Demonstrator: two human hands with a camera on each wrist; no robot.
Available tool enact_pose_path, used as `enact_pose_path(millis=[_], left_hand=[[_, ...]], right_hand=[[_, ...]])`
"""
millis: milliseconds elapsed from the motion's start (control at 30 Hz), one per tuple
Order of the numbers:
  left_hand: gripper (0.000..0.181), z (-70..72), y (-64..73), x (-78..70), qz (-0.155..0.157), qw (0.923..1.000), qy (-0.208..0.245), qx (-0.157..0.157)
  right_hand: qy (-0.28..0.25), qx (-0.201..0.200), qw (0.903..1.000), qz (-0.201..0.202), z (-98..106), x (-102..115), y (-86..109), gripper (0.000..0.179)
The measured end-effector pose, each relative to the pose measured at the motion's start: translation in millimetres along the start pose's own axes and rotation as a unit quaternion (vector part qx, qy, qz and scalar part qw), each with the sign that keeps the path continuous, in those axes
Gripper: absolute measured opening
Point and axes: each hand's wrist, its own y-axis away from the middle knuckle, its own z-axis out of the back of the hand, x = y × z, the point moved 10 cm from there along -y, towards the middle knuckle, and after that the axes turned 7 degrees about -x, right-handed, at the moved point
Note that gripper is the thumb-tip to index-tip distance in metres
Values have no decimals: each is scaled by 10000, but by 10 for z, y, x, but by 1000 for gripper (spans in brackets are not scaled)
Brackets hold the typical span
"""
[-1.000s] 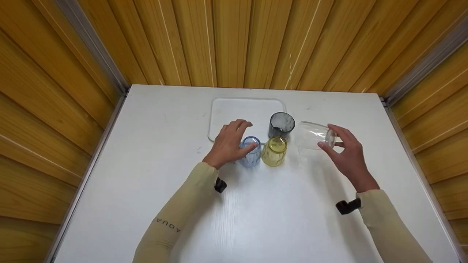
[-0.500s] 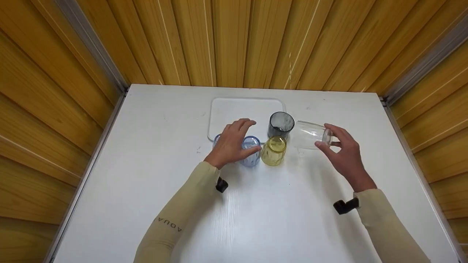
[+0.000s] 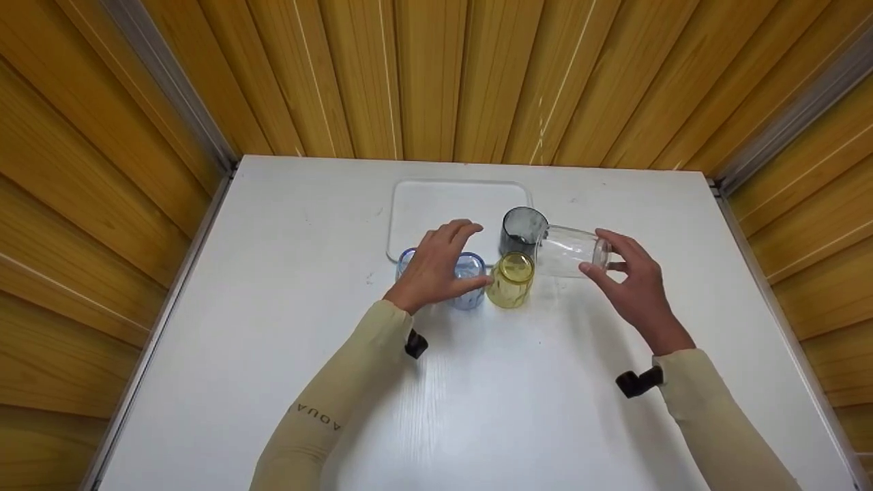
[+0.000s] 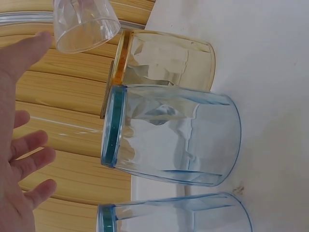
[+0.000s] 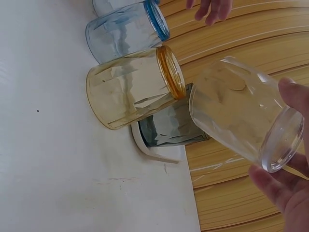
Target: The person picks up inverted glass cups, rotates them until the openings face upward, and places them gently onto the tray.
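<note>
A clear glass (image 3: pixel 566 254) lies almost on its side in the air, its base pinched between the thumb and fingers of my right hand (image 3: pixel 631 283). Its mouth points left, beside the grey glass (image 3: pixel 522 228), which stands mouth up on the tray. An upside-down yellow glass (image 3: pixel 511 286) stands just in front. To the left are two upside-down blue glasses, one blue glass (image 4: pixel 178 135) beside the yellow one and another blue glass (image 4: pixel 178 215) farther left. My left hand (image 3: pixel 436 269) hovers over them, fingers spread, nothing held; in the head view it partly hides both.
A shallow white tray (image 3: pixel 453 182) lies near the back of the white table (image 3: pixel 307 225), with the glasses around its front right part. Wood-look panels (image 3: pixel 436 82) rise behind the table and at both sides.
My right hand has brought the clear glass left, so its mouth now overlaps the grey glass's edge in the head view. My left hand has shifted slightly right.
</note>
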Motion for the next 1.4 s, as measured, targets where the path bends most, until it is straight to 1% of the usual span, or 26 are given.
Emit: enact_pose_path(millis=[67, 300, 467, 633, 800, 967, 1067, 1300, 1400], left_hand=[[83, 1, -6, -11, -18, 10000, 18, -10], [86, 14, -19, -62, -355, 9991, -52, -240], [87, 5, -26, -79, -318, 9993, 7, -183], [87, -15, -29, -87, -258, 9996, -53, -75], [87, -19, -34, -99, -254, 9997, -24, -40], [88, -31, -38, -111, -262, 9997, -22, 14], [88, -32, -40, -125, -294, 9996, -14, 11], [87, -22, -36, -188, -483, 9987, 77, -128], [87, -32, -33, -191, -470, 9988, 103, -122]], right_hand=[[-39, 21, 10000, -8, -16, 11, -5, 58], [-160, 56, 9998, -56, -61, 9, -7, 59], [-254, 96, 9996, -95, -83, 17, -8, 57], [-271, 129, 9995, -84, -101, 33, -9, 58], [-221, 120, 9997, -62, -116, 55, -10, 57], [-309, 133, 9994, -9, -140, 84, -13, 57], [-377, 165, 9992, 0, -162, 98, -16, 57], [-470, 224, 9986, 3, -207, 129, -8, 56], [-496, 227, 9985, 14, -215, 133, -7, 56]])
